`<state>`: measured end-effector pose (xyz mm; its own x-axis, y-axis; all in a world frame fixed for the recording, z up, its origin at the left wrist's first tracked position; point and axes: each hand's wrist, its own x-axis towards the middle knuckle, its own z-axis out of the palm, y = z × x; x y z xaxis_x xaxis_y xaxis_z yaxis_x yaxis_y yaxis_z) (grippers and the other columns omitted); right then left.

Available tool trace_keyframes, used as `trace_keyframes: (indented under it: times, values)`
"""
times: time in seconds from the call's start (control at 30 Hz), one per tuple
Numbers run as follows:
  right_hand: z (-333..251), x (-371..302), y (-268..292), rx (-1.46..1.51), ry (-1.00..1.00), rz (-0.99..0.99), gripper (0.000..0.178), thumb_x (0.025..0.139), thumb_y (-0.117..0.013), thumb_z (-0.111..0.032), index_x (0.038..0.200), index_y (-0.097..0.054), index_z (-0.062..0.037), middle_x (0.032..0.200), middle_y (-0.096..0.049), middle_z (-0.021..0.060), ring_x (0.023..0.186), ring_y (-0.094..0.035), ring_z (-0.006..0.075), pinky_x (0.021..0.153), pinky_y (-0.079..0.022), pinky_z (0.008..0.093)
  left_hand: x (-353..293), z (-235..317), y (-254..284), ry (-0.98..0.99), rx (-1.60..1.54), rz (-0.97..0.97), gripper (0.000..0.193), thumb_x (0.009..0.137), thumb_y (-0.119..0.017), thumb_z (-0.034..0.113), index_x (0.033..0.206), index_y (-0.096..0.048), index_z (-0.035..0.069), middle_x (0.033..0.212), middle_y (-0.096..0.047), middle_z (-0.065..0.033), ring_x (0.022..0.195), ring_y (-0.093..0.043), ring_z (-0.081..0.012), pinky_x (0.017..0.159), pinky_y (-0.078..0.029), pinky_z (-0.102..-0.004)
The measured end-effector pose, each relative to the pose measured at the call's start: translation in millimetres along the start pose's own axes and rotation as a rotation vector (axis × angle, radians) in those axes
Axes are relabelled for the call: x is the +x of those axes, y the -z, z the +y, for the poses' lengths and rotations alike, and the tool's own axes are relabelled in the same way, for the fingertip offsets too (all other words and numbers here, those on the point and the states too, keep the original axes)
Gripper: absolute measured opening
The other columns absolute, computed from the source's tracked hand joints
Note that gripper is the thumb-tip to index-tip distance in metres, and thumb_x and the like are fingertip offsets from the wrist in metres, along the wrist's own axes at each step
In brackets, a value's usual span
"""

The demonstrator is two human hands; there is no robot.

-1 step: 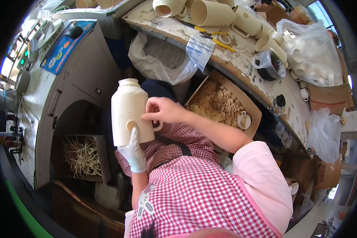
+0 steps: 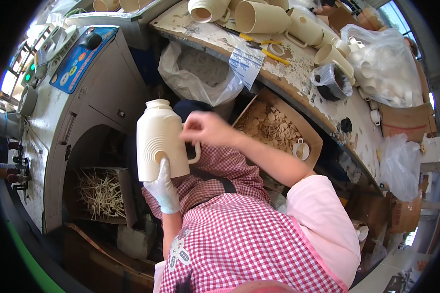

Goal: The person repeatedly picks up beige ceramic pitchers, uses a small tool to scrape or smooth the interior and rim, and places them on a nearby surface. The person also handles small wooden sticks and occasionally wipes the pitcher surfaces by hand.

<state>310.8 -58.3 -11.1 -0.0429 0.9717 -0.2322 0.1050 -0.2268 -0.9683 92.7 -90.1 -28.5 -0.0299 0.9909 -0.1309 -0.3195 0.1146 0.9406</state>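
Observation:
My left hand (image 2: 163, 189), in a white glove, grips the lower part of a cream plastic flask body (image 2: 154, 124). The flask stands upright over my lap, with a narrower neck on top, ribbed rings on its side and a loop handle (image 2: 196, 152) on the right. My thumb lies beside a round spot at the centre of the rings. Bare and blurred, my right hand (image 2: 208, 129) is at the flask's right side above the handle. Its fingers are curled in a pinch; whatever they may hold is hidden.
A cardboard box (image 2: 310, 134) holds many thin round discs and a small white cup. Beside it hangs a plastic-lined bin (image 2: 168, 63). On the worn workbench (image 2: 303, 73) lie more cream flasks (image 2: 261, 17) and yellow-handled pliers (image 2: 278, 56). Thin sticks fill a box (image 2: 102, 193) at lower left.
My right hand has shifted up and slightly right, off the flask's side, uncovering more of the handle. My left hand still holds the flask, which has barely moved.

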Motion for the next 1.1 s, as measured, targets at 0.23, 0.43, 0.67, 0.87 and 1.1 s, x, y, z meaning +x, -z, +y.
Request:
trace_keyframes:
  times: [0.23,0.43,0.67,0.87,1.1]
  values:
    - [-49,125,225,-1.425,0.542,0.772,0.013,0.090,-0.064,-0.013,0.094,-0.074,-0.0072,0.099,-0.075,0.0100,0.096,-0.071,0.0310,0.079,-0.059,0.0449,14,15,-15,0.027,0.035,0.015,0.039,0.101,-0.068,0.016,0.132,-0.062,-0.008,0.120,-0.070,-0.0110,0.106,-0.067,-0.0188,0.092,-0.054,-0.0340]
    - [-53,197,263,-1.751,0.159,0.352,0.017,0.081,-0.063,-0.003,0.093,-0.075,-0.0033,0.095,-0.072,0.0182,0.099,-0.072,0.0343,0.081,-0.061,0.0459,9,47,-1,0.298,-0.307,0.029,0.050,0.104,-0.062,0.025,0.144,-0.052,-0.004,0.139,-0.060,-0.0144,0.127,-0.061,-0.0231,0.106,-0.053,-0.0401]
    - [-40,201,296,-1.534,0.429,0.189,0.028,0.082,-0.068,-0.007,0.110,-0.069,-0.0021,0.112,-0.070,0.0194,0.108,-0.067,0.0400,0.093,-0.054,0.0493,16,48,5,0.408,-0.383,0.163,0.047,0.104,-0.061,0.022,0.144,-0.054,-0.002,0.143,-0.058,-0.0133,0.133,-0.057,-0.0235,0.110,-0.049,-0.0422]
    - [-70,149,226,-1.241,0.829,0.328,0.028,0.100,-0.054,-0.005,0.126,-0.064,0.0008,0.114,-0.068,0.0174,0.109,-0.065,0.0360,0.097,-0.052,0.0423,11,52,12,0.374,-0.461,0.110,0.043,0.105,-0.057,0.020,0.142,-0.055,-0.002,0.141,-0.061,-0.0145,0.130,-0.059,-0.0231,0.110,-0.048,-0.0420]
    - [-82,-11,19,-0.027,-0.105,-0.353,0.036,0.107,-0.054,-0.014,0.141,-0.060,-0.0052,0.083,-0.063,0.0039,0.065,-0.058,0.0107,0.063,-0.050,0.0251,9,59,4,0.431,-0.275,-0.086,0.048,0.105,-0.059,0.023,0.139,-0.050,-0.010,0.118,-0.071,-0.0194,0.098,-0.076,-0.0243,0.080,-0.066,-0.0349]
